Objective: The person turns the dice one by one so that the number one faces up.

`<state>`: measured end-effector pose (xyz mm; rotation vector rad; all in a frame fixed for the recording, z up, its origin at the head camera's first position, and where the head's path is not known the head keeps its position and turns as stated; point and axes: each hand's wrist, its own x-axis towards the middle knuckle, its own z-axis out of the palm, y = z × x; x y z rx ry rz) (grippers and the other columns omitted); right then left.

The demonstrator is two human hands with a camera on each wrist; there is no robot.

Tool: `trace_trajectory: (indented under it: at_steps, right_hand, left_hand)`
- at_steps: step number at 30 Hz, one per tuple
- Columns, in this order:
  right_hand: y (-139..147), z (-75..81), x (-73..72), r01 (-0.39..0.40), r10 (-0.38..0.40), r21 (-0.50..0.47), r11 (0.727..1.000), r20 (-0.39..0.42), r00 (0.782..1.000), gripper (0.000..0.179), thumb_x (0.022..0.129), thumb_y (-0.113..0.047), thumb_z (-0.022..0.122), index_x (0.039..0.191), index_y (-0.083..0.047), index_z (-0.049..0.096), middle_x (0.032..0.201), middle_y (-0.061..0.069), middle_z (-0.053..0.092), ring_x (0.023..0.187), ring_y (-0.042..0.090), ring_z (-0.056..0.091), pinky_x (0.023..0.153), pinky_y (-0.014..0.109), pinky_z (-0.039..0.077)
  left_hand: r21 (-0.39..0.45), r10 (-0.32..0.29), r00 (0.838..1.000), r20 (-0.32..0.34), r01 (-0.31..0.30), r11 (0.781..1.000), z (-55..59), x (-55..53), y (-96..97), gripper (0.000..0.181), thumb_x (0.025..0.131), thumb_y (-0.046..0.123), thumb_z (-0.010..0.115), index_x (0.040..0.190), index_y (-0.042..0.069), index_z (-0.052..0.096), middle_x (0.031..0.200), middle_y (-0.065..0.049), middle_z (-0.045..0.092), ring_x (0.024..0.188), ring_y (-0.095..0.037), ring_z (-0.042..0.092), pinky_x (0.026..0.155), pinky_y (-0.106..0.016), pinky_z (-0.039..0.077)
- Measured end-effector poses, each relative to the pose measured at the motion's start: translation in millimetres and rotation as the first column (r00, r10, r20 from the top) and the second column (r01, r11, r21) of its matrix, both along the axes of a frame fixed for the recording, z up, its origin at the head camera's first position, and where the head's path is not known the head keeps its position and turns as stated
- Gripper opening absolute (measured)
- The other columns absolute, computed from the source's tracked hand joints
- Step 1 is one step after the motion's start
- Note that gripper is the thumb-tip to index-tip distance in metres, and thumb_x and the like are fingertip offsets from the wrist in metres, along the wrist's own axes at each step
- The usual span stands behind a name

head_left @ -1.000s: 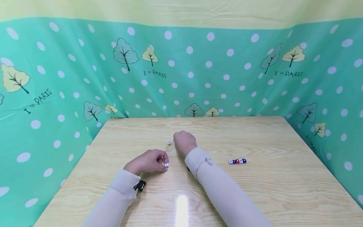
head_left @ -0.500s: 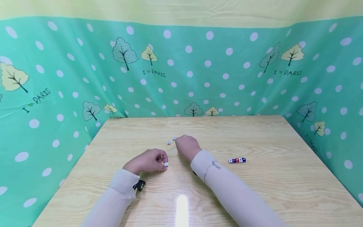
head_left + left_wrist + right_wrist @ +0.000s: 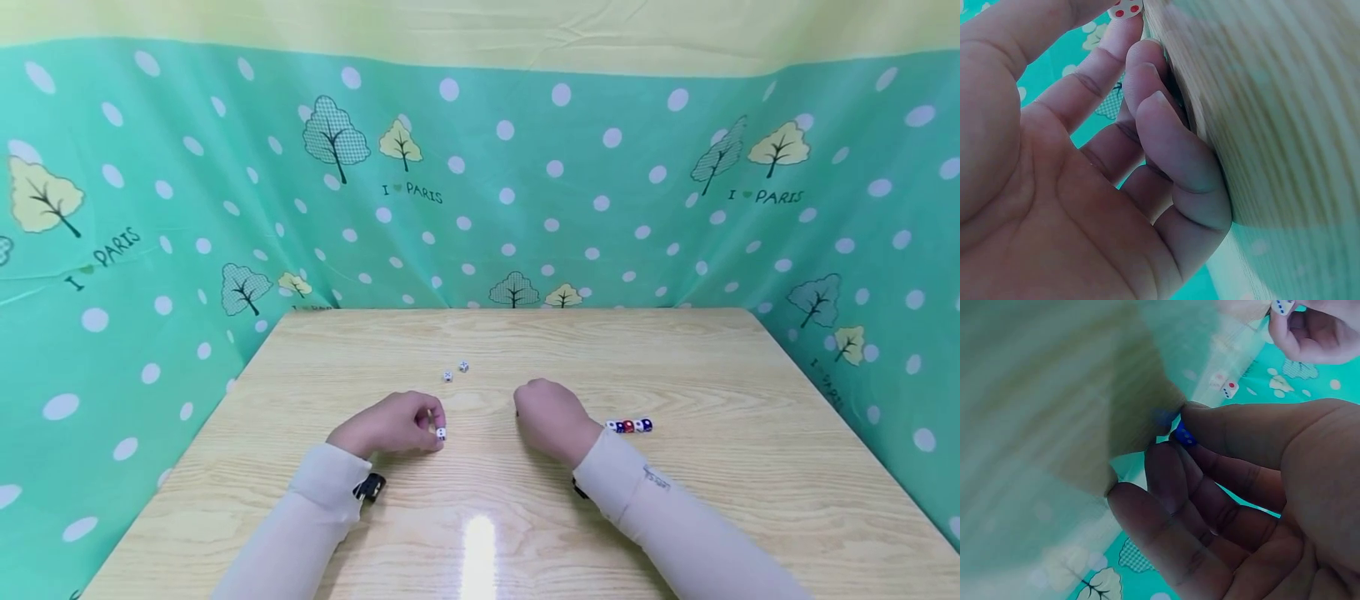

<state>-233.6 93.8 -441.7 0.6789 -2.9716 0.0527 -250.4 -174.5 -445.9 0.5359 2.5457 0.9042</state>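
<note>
My left hand (image 3: 393, 422) rests low over the table and pinches a white die (image 3: 441, 433) between thumb and forefinger. In the left wrist view that die (image 3: 1126, 7) shows red pips at the top edge, and the other fingers curl against the wood. To the right, my right hand (image 3: 553, 419) is held knuckles up, hiding its fingertips from the head view. The right wrist view shows a blue die (image 3: 1185, 434) between its thumb and forefinger, close to the table surface. Two white dice, a nearer one (image 3: 447, 377) and a farther one (image 3: 463, 367), lie beyond the hands.
A tight row of white, blue and red dice (image 3: 628, 426) lies just right of my right hand. The wooden table (image 3: 675, 358) is backed and flanked by a green dotted curtain (image 3: 555, 225). A bright light reflection shows near the front.
My right hand has moved right and slightly towards me, away from the two white dice, uncovering the farther one. My left hand has stayed in place with its die.
</note>
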Motion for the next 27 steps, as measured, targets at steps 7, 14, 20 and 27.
trace_trajectory:
  at_steps: [7, 14, 20, 27]
  right_hand:
    - [23.7, 1.1, 22.0, -0.045, 0.042, -0.058, 0.997, -0.044, 0.998, 0.019, 0.093, -0.002, 0.068, 0.076, -0.01, 0.071, 0.068, -0.001, 0.06, 0.06, 0.008, 0.05, 0.057, 0.03, 0.051]
    - [38.6, 3.1, 39.2, -0.091, 0.088, -0.105, 0.99, -0.033, 0.996, 0.014, 0.091, -0.004, 0.071, 0.079, -0.01, 0.072, 0.072, -0.003, 0.058, 0.063, 0.006, 0.052, 0.058, 0.025, 0.049]
    - [45.3, 2.0, 49.5, -0.131, 0.127, -0.098, 0.987, -0.045, 0.991, 0.011, 0.089, -0.007, 0.076, 0.081, -0.013, 0.072, 0.076, -0.006, 0.058, 0.067, 0.005, 0.056, 0.059, 0.024, 0.05]
    - [50.3, 0.8, 56.3, -0.171, 0.166, -0.096, 0.981, -0.058, 0.984, 0.011, 0.088, -0.008, 0.077, 0.08, -0.014, 0.072, 0.077, -0.008, 0.059, 0.066, 0.003, 0.057, 0.058, 0.021, 0.049]
  left_hand:
    - [0.001, 0.006, 1.0, 0.003, -0.006, 1.0, 0.1, 0.0, -0.8, 0.021, 0.085, 0.019, 0.085, 0.094, 0.016, 0.067, 0.078, -0.003, 0.059, 0.069, -0.016, 0.052, 0.063, -0.032, 0.042]
    - [0.002, 0.008, 1.0, 0.001, -0.008, 1.0, -1.3, -0.9, -0.2, 0.021, 0.085, 0.019, 0.085, 0.094, 0.016, 0.067, 0.079, -0.003, 0.059, 0.07, -0.017, 0.052, 0.063, -0.033, 0.043]
    - [0.002, 0.009, 1.0, -0.001, -0.009, 1.0, -1.7, -1.2, 0.6, 0.022, 0.084, 0.019, 0.086, 0.094, 0.016, 0.066, 0.079, -0.003, 0.059, 0.07, -0.017, 0.052, 0.063, -0.033, 0.042]
    - [0.003, 0.015, 1.0, 0.005, -0.015, 1.0, -2.5, -1.5, 0.4, 0.021, 0.085, 0.019, 0.086, 0.094, 0.016, 0.067, 0.079, -0.003, 0.059, 0.069, -0.016, 0.052, 0.063, -0.033, 0.042]
